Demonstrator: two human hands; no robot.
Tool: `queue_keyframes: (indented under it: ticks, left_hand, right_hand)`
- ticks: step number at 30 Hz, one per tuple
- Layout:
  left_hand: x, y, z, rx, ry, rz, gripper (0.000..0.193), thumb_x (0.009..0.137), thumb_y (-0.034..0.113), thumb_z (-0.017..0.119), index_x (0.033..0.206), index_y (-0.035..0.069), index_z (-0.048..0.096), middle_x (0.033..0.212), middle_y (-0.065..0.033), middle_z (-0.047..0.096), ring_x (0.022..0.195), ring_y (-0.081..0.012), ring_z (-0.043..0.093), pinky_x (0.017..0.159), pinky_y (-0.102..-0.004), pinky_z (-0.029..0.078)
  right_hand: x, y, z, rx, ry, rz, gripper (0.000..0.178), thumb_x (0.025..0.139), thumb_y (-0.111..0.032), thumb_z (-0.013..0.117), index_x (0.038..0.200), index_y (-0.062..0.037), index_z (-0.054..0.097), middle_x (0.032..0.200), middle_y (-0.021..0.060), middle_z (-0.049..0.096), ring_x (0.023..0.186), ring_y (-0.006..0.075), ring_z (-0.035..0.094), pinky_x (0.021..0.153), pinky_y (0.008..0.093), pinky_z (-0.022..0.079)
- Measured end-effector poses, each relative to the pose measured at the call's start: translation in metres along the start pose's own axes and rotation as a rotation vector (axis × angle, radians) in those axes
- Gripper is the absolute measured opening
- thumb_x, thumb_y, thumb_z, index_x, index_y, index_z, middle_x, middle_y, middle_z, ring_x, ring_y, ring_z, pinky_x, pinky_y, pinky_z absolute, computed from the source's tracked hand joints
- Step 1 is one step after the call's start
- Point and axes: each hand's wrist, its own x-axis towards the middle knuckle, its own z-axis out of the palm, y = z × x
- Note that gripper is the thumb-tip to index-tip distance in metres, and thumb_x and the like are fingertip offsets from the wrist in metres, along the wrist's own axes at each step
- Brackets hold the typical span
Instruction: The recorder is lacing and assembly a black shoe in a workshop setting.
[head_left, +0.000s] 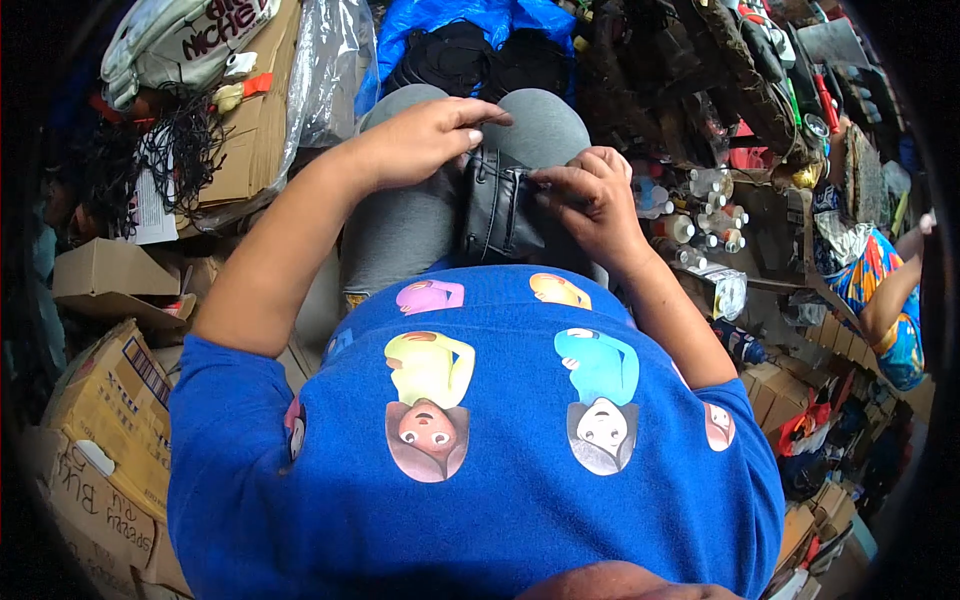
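Observation:
A black leather shoe upper (492, 205), with stitched seams and a lace threaded along it, lies across my lap between my grey-clad thighs. At its far left end is my left hand (430, 140), thumb and lower fingers closed against the edge while the forefinger reaches over the top. My right hand (592, 190) is closed at the right side of the upper, thumb and forefinger pinched by its edge. Whether a lace end sits in either pinch is too small to tell.
Beyond my knees, black rounded pieces (450, 58) lie on blue plastic sheeting (400, 25). Black laces (180, 165) and cardboard (255, 130) are at the left, above boxes (120, 400). Several small bottles (715, 205) stand at the right. Another person in bright patterned clothing (900, 350) is far right.

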Motion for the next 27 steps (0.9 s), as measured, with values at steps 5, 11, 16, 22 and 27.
queue_keyframes:
  ticks: [5,11,16,22,27]
  left_hand:
    - [-0.022,0.002,0.021,0.18,0.312,0.167,0.029,0.08,-0.004,0.058,0.104,0.006,0.069,0.093,-0.0069,0.056,0.074,-0.0154,0.058,0.071,-0.028,0.049]
    - [-0.024,0.014,0.022,0.289,0.351,0.138,0.014,0.073,0.001,0.068,0.087,0.004,0.071,0.074,-0.0051,0.055,0.073,-0.0163,0.058,0.067,-0.028,0.046]
    - [-0.023,0.016,0.021,0.355,0.332,0.149,0.014,0.073,0.002,0.07,0.086,0.004,0.071,0.076,-0.0062,0.055,0.072,-0.0174,0.056,0.064,-0.0293,0.044]
    - [-0.021,0.016,0.023,0.425,0.325,0.169,0.014,0.073,0.003,0.07,0.087,0.006,0.071,0.076,-0.0072,0.054,0.072,-0.0196,0.056,0.064,-0.0302,0.044]
    - [-0.017,0.019,0.028,0.534,0.314,0.284,0.014,0.074,0.002,0.069,0.087,0.006,0.071,0.075,-0.0086,0.053,0.071,-0.0213,0.057,0.064,-0.0316,0.044]
  right_hand:
    - [-0.006,0.006,0.0,0.055,-0.075,0.034,0.035,0.07,-0.011,0.07,0.101,-0.0257,0.072,0.081,-0.0036,0.055,0.091,0.0183,0.049,0.089,0.0385,0.03]
    - [0.014,0.029,-0.005,0.244,-0.244,0.096,0.033,0.074,-0.004,0.062,0.098,-0.024,0.074,0.078,-0.0028,0.058,0.087,0.0154,0.051,0.086,0.0327,0.032]
    - [0.019,0.035,0.001,0.325,-0.252,0.098,0.027,0.076,-0.007,0.064,0.096,-0.0224,0.074,0.079,-0.0027,0.06,0.086,0.0156,0.053,0.085,0.0315,0.036]
    - [0.019,0.035,0.002,0.346,-0.254,0.102,0.023,0.078,-0.01,0.066,0.096,-0.0218,0.074,0.079,-0.0026,0.06,0.086,0.0151,0.054,0.084,0.0312,0.039]
    - [0.019,0.035,0.003,0.356,-0.248,0.094,0.022,0.078,-0.011,0.067,0.096,-0.0219,0.074,0.078,-0.0026,0.061,0.085,0.0148,0.054,0.084,0.0309,0.039]
